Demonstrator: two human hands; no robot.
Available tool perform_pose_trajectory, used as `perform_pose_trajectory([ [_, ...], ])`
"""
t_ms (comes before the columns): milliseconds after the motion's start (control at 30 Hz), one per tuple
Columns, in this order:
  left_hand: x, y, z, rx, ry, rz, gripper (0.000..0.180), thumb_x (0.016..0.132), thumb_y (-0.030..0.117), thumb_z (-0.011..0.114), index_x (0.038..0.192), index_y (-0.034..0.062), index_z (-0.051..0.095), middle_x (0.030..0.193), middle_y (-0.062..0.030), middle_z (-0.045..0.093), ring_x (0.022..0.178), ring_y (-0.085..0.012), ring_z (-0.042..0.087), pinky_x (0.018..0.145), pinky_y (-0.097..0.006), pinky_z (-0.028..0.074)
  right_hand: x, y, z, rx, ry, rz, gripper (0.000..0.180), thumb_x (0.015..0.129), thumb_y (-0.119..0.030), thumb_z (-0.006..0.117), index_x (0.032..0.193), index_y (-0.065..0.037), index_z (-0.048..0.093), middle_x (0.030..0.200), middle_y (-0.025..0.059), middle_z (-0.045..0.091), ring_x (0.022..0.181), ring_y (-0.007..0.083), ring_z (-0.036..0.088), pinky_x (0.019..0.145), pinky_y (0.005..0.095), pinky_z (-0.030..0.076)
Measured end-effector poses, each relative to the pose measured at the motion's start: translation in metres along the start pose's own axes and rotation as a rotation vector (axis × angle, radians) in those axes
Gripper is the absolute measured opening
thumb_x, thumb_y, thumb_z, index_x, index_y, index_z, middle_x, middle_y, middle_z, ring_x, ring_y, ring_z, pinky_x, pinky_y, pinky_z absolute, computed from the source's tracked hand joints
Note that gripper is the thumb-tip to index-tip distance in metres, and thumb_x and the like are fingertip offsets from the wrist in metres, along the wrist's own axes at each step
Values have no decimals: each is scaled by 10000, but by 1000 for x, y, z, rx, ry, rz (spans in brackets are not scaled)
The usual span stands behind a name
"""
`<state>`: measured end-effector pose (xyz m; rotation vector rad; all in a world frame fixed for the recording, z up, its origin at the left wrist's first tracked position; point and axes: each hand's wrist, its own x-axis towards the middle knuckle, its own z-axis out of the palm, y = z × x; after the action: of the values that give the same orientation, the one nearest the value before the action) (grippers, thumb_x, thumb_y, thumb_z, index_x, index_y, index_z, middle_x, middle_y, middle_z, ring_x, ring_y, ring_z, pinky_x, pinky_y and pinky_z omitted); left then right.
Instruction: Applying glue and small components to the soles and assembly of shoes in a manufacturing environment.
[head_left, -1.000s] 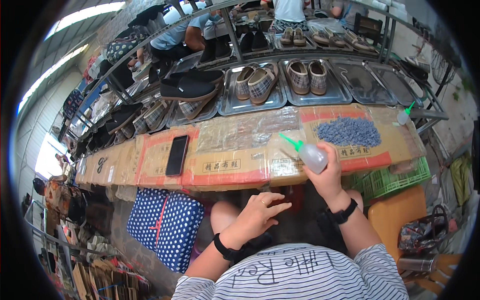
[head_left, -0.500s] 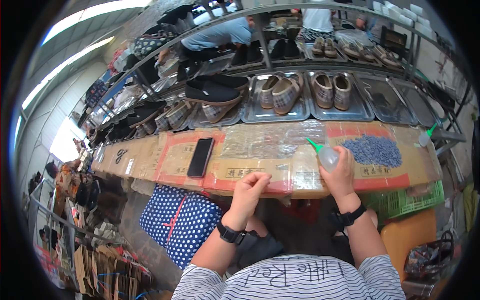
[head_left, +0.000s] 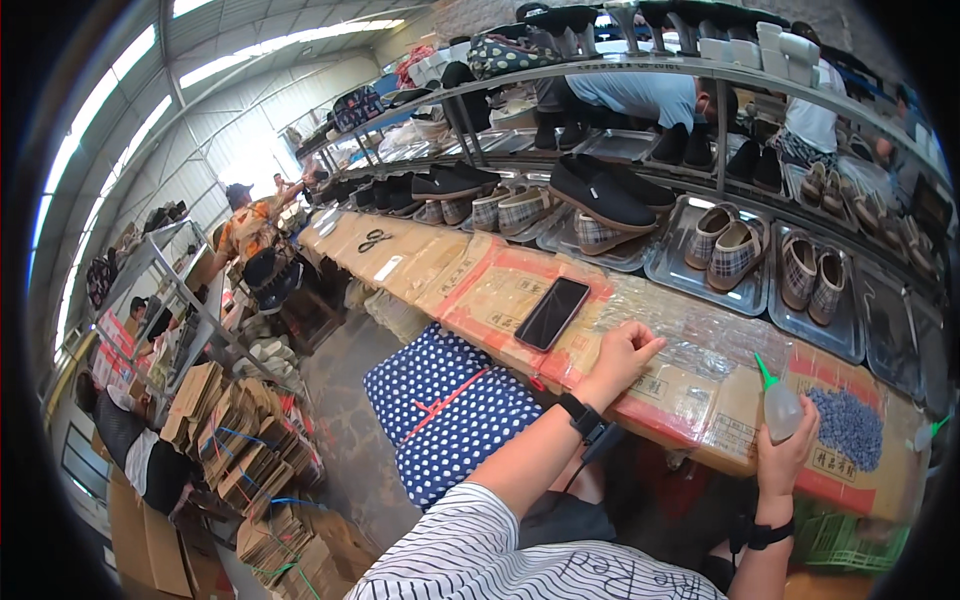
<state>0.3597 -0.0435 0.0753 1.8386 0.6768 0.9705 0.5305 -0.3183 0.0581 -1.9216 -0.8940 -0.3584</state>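
My right hand [head_left: 786,450] is wrapped round a translucent squeeze bottle [head_left: 781,411] with a pointed green nozzle, tip upward. Just right of it, a spread of small blue-grey pieces [head_left: 845,428] lies on the cardboard-covered bench [head_left: 690,405]. My left hand [head_left: 622,357] hovers over the bench's near edge, thumb and fingers curled together. Whatever might be between those fingertips is hidden. Beside that hand lies a dark phone [head_left: 553,312], screen up.
Metal trays [head_left: 745,292] with plaid shoes [head_left: 735,250] line the rack behind the bench. Black shoes [head_left: 606,195] rest on top. A second green-tipped bottle [head_left: 925,434] is at the far right. A polka-dot cushion [head_left: 450,425] sits below the bench; flattened cardboard [head_left: 225,440] stands left.
The view has swung left, showing more of the aisle and a person at the bench's far end. The right hand still holds the bottle; the left hand is still curled.
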Motion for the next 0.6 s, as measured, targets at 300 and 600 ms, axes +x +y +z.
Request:
perform_pose_trajectory([
  [300,1,9,9,110,-59,58,263,866,197,778,756,30,609,693,26,537,627,-61,468,564,-239,412,6,2,-10,6,12,9,722,723,-1,744,1367,-11,416,1296,197,489,1250,396,455,1075,472,352],
  [600,0,16,11,68,-56,30,255,861,188,780,760,26,611,695,12,547,632,-74,475,570,-249,418,5,5,-18,54,26,-34,716,721,-18,741,1364,-8,426,1318,198,486,1253,388,456,1082,473,342],
])
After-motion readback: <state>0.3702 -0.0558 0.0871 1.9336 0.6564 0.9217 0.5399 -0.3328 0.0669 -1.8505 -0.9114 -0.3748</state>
